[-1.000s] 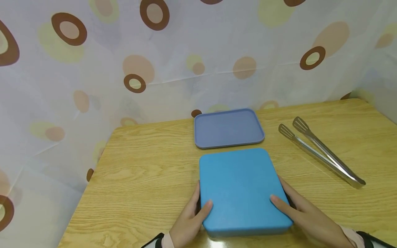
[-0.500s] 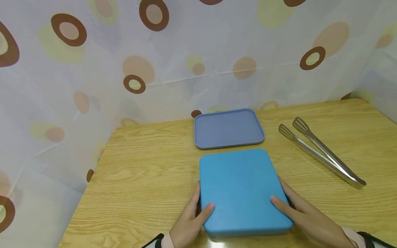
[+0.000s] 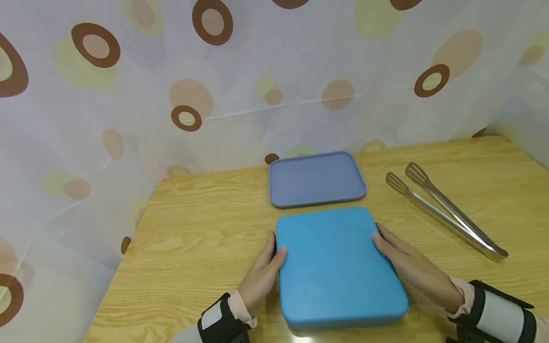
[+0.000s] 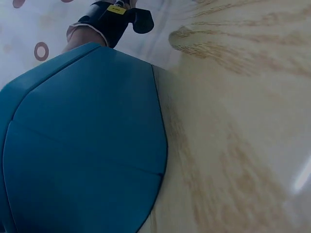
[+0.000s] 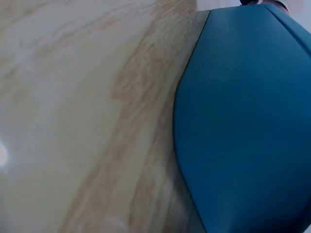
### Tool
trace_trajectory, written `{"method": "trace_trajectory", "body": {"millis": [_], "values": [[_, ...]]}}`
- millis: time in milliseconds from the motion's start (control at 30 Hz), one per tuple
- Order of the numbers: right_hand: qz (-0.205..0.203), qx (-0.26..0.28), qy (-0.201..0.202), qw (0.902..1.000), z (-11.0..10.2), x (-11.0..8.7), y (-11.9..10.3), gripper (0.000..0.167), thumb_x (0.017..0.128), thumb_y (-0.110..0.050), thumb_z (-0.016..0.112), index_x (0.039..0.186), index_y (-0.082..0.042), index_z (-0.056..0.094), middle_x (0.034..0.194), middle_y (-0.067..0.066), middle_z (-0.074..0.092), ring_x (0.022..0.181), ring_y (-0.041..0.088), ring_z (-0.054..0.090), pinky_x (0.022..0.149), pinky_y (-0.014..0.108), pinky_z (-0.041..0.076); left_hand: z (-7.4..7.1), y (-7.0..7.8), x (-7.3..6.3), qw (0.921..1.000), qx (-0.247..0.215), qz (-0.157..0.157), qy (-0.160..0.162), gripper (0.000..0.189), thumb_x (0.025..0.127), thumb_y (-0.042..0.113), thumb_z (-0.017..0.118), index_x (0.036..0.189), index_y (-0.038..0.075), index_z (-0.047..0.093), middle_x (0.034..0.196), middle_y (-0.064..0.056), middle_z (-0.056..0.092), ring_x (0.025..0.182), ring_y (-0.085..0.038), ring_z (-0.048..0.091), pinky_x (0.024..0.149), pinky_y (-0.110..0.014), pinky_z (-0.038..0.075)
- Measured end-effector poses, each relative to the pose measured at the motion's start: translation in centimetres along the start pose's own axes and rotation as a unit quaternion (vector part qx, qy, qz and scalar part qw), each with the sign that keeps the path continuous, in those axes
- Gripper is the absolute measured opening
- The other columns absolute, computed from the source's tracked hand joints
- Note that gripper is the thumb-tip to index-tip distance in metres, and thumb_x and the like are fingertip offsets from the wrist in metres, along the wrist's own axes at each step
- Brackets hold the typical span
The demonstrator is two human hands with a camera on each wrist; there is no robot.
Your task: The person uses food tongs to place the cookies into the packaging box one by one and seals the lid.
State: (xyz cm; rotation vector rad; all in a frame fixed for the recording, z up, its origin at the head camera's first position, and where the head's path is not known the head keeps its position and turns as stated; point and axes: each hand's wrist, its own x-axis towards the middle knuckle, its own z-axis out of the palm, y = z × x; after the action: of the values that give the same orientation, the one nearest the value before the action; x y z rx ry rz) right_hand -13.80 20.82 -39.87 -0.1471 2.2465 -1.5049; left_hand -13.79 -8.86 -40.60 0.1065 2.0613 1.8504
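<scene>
A blue lidded box (image 3: pixel 339 267) with rounded corners rests on the wooden table. My left hand (image 3: pixel 259 276) holds its left side, the thumb on the top edge and the fingers along the side wall. On the opposite side my right hand (image 3: pixel 411 267) holds the box the same way, farther toward the back corner. The undersides of the fingers are hidden by the box. Up close, the left wrist view shows the box's side (image 4: pixel 87 131) with a seam below its top. In the right wrist view the box's smooth side (image 5: pixel 238 116) fills the right half.
Behind the box lies a shallow blue-purple tray (image 3: pixel 317 178). Metal tongs (image 3: pixel 450 214) lie spread on the right of the table (image 3: pixel 193 228). A patterned curtain (image 3: pixel 240 66) hangs along the table's back and left edges.
Both hands have slid away from the person along the box's sides, toward its back, and more of the wrists and wrist straps shows. The box stays almost in place.
</scene>
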Motion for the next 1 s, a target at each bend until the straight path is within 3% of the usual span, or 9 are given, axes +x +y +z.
{"method": "trace_trajectory", "body": {"millis": [133,333,500,700,900,1000], "values": [[-0.027,-0.001,0.008,0.9996,0.6,0.1,0.3,0.071,0.107,-0.042,0.026,0.153,0.001,-0.007,0.158,0.027,-0.009,0.143,0.050,-0.008,0.110,0.070,0.003,0.3,-0.1,0.1,0.9999,-0.005,0.005,-0.011,0.072,0.105,0.035,0.041,0.155,0.007,-0.002,0.163,-0.010,-0.002,0.149,-0.028,-0.006,0.119,-0.052,0.001],[-0.022,-0.042,0.035,0.9983,1.0,0.2,0.5,0.071,0.106,-0.045,0.024,0.154,0.000,-0.003,0.158,0.028,-0.004,0.143,0.051,-0.003,0.110,0.069,0.006,0.5,-0.2,0.0,0.9999,0.001,0.016,-0.005,0.069,0.105,0.034,0.038,0.155,0.006,-0.002,0.163,-0.011,-0.001,0.149,-0.029,-0.005,0.119,-0.053,0.001],[-0.041,-0.026,0.025,0.9985,0.3,0.5,0.0,0.071,0.107,-0.043,0.022,0.153,0.003,-0.006,0.158,0.029,-0.008,0.142,0.051,-0.008,0.109,0.071,0.004,0.7,0.1,0.1,0.9999,-0.002,0.002,0.011,0.072,0.105,0.037,0.038,0.155,0.007,-0.004,0.163,-0.010,-0.004,0.149,-0.028,-0.007,0.119,-0.052,0.001],[-0.060,0.002,0.014,0.9981,-1.0,1.6,-1.0,0.074,0.106,-0.046,0.022,0.152,0.005,-0.007,0.158,0.029,-0.010,0.143,0.050,-0.009,0.112,0.068,0.004,0.3,0.9,1.2,0.9993,-0.009,0.009,0.037,0.074,0.105,0.040,0.037,0.155,0.005,-0.005,0.162,-0.014,-0.007,0.148,-0.032,-0.007,0.119,-0.053,0.001],[-0.019,-0.007,0.009,0.9998,-0.6,2.5,-1.2,0.078,0.105,-0.050,0.022,0.151,0.008,-0.004,0.156,0.033,-0.008,0.142,0.053,-0.007,0.111,0.068,0.003,0.2,0.8,2.0,0.9988,-0.011,-0.029,0.039,0.076,0.104,0.043,0.039,0.155,0.003,-0.001,0.163,-0.013,-0.001,0.149,-0.031,-0.006,0.119,-0.053,0.001],[0.006,-0.017,0.017,0.9997,-0.3,2.7,-1.2,0.081,0.104,-0.052,0.021,0.151,0.009,-0.005,0.156,0.033,-0.007,0.142,0.052,-0.006,0.112,0.067,0.003,0.3,0.7,2.2,0.9990,-0.008,-0.028,0.034,0.073,0.104,0.041,0.038,0.155,0.002,0.002,0.163,-0.013,0.002,0.149,-0.031,-0.004,0.119,-0.052,0.001]]}}
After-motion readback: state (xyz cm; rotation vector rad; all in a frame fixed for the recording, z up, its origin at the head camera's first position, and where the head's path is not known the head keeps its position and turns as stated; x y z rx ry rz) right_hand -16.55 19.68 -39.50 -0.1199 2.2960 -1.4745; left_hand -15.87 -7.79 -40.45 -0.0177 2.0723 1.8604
